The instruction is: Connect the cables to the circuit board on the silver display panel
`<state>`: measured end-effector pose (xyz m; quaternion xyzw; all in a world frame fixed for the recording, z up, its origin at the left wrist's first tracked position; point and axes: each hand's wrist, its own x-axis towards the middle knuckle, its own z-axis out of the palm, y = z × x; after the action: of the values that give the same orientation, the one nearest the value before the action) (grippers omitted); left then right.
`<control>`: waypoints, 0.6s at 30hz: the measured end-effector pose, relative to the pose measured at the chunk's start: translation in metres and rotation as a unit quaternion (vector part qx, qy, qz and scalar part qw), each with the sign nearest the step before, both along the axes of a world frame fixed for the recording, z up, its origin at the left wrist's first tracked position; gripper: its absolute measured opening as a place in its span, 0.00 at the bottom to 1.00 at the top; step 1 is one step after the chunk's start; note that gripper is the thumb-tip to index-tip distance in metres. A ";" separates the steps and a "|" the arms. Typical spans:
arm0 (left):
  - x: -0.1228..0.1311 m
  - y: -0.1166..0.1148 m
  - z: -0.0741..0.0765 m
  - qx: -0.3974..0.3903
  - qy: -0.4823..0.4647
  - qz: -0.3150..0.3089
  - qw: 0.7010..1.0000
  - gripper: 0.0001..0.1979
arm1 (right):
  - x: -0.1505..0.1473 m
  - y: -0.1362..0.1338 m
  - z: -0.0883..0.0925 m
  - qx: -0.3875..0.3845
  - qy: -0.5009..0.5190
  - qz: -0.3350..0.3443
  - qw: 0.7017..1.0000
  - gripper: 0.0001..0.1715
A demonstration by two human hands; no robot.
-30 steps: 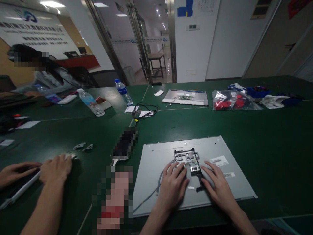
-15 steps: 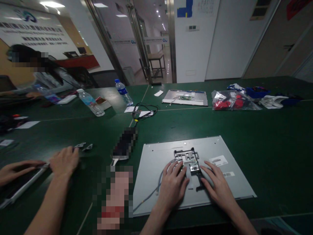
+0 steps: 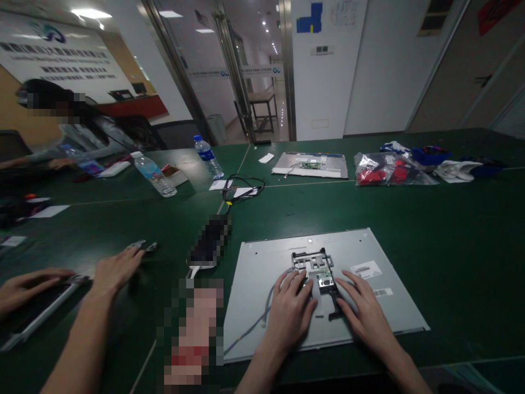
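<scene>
A silver-grey flat metal panel (image 3: 394, 312), apparently the back of a display, lies on the table before me. A black frame (image 3: 334, 309) and a small metal-framed part with a connector (image 3: 326, 280) sit at its middle. My left hand (image 3: 291, 306) lies palm down over the left side of these parts, its fingers extended and their tips partly hiding what is under them. At the frame's right edge rests my right hand (image 3: 365, 303), thumb and fingers apart. A grey-blue cable (image 3: 250, 328) runs from the parts past my left hand to the panel's lower left.
On the left, another person's hands (image 3: 117, 268) work by a long metal-edged part (image 3: 45, 314) and small metal brackets (image 3: 150, 247). Farther back are water bottles (image 3: 207, 156), a black cable (image 3: 244, 189), a second panel (image 3: 309, 165) and a plastic bag (image 3: 389, 169).
The other person's right hand has moved right and away, reaching to the small metal brackets. My own hands and the panel look the same.
</scene>
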<state>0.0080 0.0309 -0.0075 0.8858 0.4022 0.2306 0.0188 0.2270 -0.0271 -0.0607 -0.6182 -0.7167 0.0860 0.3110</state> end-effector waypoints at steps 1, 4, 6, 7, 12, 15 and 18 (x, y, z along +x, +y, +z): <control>0.000 0.000 0.000 0.002 -0.001 -0.002 1.000 0.17 | 0.000 0.000 0.000 0.001 0.001 0.001 1.000 0.24; 0.000 -0.001 0.001 0.011 -0.004 -0.009 1.000 0.17 | 0.001 -0.001 -0.001 0.009 0.004 0.002 1.000 0.23; 0.000 -0.002 0.002 0.014 -0.007 -0.013 1.000 0.17 | 0.001 -0.002 0.000 0.013 0.006 0.002 1.000 0.23; 0.001 -0.002 0.004 0.017 -0.008 -0.014 1.000 0.17 | 0.001 -0.002 0.000 0.014 0.007 0.001 1.000 0.23; -0.002 -0.011 0.013 0.040 -0.011 -0.022 0.999 0.17 | 0.000 -0.004 0.003 0.025 0.008 0.003 1.000 0.22; -0.009 -0.022 0.017 0.055 -0.022 -0.024 0.998 0.16 | 0.000 -0.004 0.002 0.030 0.003 0.007 1.000 0.23; -0.019 -0.036 0.015 0.060 -0.031 -0.024 0.997 0.15 | 0.001 -0.004 0.001 0.034 -0.003 0.008 0.999 0.23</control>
<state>-0.0111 -0.0055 0.0080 0.8872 0.3654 0.2812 -0.0163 0.2278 -0.0313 -0.0594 -0.6017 -0.7252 0.0623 0.3290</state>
